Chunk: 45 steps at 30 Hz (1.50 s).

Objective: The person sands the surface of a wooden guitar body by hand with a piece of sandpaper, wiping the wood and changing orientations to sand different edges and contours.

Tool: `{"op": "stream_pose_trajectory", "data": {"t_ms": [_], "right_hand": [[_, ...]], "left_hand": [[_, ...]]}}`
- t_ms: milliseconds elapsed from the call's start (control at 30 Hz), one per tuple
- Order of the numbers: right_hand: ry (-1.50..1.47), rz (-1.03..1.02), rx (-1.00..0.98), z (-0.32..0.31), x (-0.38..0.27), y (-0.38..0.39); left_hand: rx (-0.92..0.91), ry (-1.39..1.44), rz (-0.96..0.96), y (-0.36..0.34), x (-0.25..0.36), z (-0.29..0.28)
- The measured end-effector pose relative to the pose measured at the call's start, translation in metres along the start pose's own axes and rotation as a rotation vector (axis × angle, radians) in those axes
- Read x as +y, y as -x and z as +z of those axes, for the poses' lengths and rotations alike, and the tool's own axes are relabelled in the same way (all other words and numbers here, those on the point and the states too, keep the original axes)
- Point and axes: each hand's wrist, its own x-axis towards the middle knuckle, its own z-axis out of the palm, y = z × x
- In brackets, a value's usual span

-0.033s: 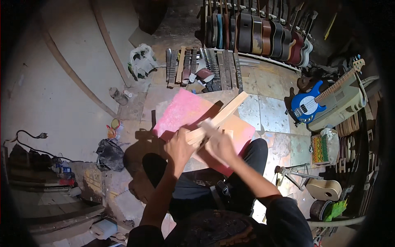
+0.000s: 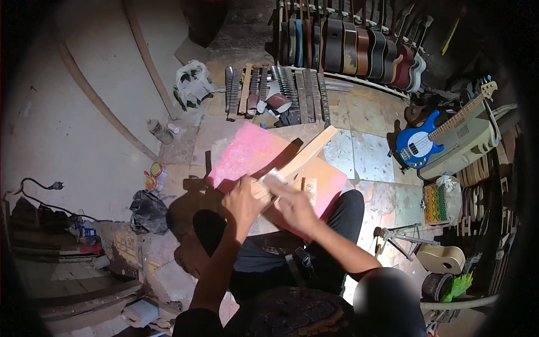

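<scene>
My left hand (image 2: 243, 205) is closed round the lower end of a long pale wooden piece (image 2: 309, 147), which slants up to the right over a pink and orange board (image 2: 240, 150) at my legs. My right hand (image 2: 295, 208), blurred by motion, grips a whitish pad or block (image 2: 273, 181) on that wood, close beside my left hand. A small light piece (image 2: 309, 192) with a dark notched edge lies on the board just right of my right hand.
Guitar necks and parts (image 2: 306, 98) lie beyond the board, before a row of guitars (image 2: 348, 48). A blue bass (image 2: 414, 147) leans at right, above a guitar body (image 2: 441, 261) and metal stand. A black bag (image 2: 147, 208) and cans (image 2: 155, 178) sit left, near the wall.
My right hand and the whitish pad have shifted slightly left and down along the wood, toward my left hand, uncovering more of the small notched piece. My left hand has barely moved.
</scene>
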Motion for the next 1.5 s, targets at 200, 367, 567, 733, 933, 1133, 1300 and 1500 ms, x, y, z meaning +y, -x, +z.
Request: {"op": "stream_pose_trajectory", "data": {"t_ms": [200, 367, 567, 733, 933, 1133, 1300, 1500], "right_hand": [[0.338, 0.174, 0.000, -0.050, 0.133, -0.006], [0.714, 0.315, 0.095, -0.093, 0.171, -0.023], [0.657, 0.162, -0.022, -0.089, 0.154, -0.019], [0.864, 0.563, 0.035, -0.103, 0.164, -0.032], [0.834, 0.315, -0.054, -0.113, 0.160, -0.008], [0.297, -0.024, -0.256, -0.069, 0.071, 0.013], [0.679, 0.379, -0.258, -0.123, 0.133, 0.015], [0.393, -0.046, -0.230, -0.087, 0.092, 0.020]], "left_hand": [[0.080, 0.014, 0.072, 0.001, -0.005, 0.006], [0.098, 0.053, 0.108, -0.003, 0.004, 0.002], [0.070, 0.011, 0.137, 0.009, -0.001, -0.002], [0.064, 0.037, 0.159, 0.021, 0.011, 0.006], [0.049, 0.030, 0.211, 0.042, 0.014, 0.011], [0.014, -0.018, 0.192, 0.066, 0.026, 0.008], [0.017, -0.011, 0.259, 0.073, 0.037, 0.015], [0.045, -0.018, 0.234, 0.074, 0.028, 0.013]]}}
